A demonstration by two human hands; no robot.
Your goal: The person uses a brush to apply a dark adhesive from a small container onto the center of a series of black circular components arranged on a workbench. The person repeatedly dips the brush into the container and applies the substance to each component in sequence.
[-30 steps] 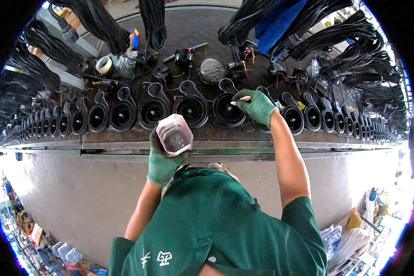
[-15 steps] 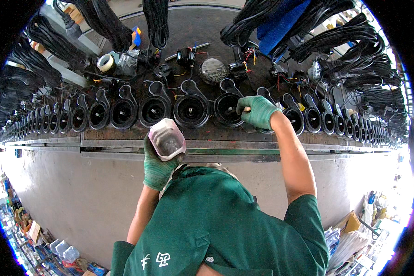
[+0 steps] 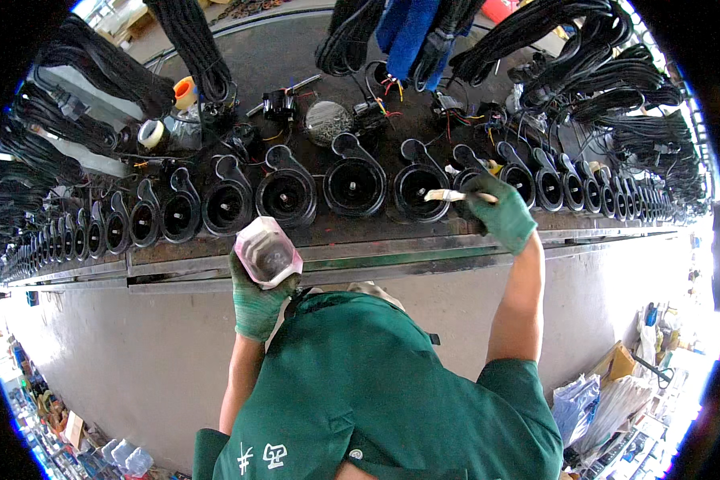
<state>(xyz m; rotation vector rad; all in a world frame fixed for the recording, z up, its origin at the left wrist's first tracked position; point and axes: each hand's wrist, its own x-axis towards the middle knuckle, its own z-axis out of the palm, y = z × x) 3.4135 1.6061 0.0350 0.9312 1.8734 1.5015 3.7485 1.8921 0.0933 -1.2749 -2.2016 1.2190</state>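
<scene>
In my right hand (image 3: 504,214), gloved in green, is a small brush (image 3: 448,195) with a pale tip that points left. That tip is over the opening of a black round housing (image 3: 413,203); whether it touches cannot be told. My left hand (image 3: 256,310), also gloved, is wrapped round a clear faceted plastic cup (image 3: 269,256) with a pinkish tint, held in front of the bench edge. Whatever lies in the cup is hard to make out. Directly left of the brush is another such housing (image 3: 354,210), with a curved arm on top and a light pin inside.
Many similar housings line the front of the dark workbench (image 3: 376,254). Behind them lie small motors (image 3: 278,106) with coloured wires, a round metal piece (image 3: 328,122) and a tape roll (image 3: 150,134). Bundles of black cable (image 3: 192,50) and a blue cloth (image 3: 408,40) hang beyond.
My right hand has turned and drawn slightly right, so the brush now shows plainly. The view has shifted, moving the bench items leftward. My left hand still holds the cup.
</scene>
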